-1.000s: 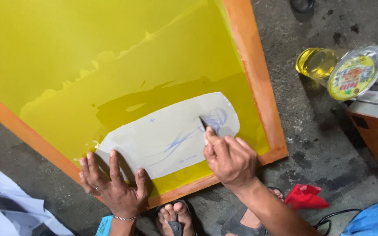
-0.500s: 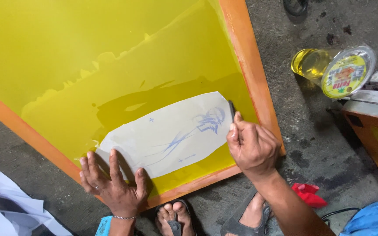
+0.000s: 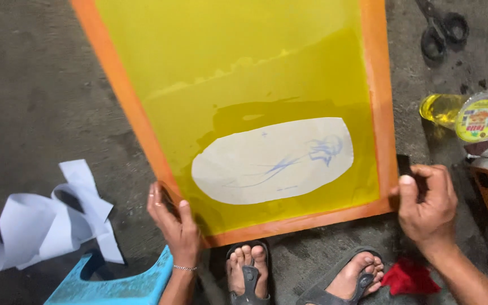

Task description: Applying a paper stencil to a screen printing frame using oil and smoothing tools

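A large screen frame with an orange wooden border [image 3: 121, 107] and yellow mesh [image 3: 244, 62] stands tilted on the concrete floor in front of me. An oval white paper [image 3: 272, 161] with faint blue line drawing lies against the mesh near the bottom. My left hand [image 3: 175, 223] grips the frame's lower left edge. My right hand [image 3: 427, 206] grips the lower right corner, with a small dark object partly hidden in its fingers. My feet in grey sandals [image 3: 249, 274] rest just below the frame.
Curled white paper scraps [image 3: 46, 217] lie at the left beside a blue plastic stool [image 3: 114, 282]. A clear container of yellow liquid [image 3: 441, 108] and its round printed lid [image 3: 479, 117] sit at the right, black scissors [image 3: 441, 28] above them. A red cloth [image 3: 408, 278] lies near my right foot.
My left hand came off the mesh and took the frame's left edge. My right hand left the paper and moved to the right corner. The frame now stands straighter in view.
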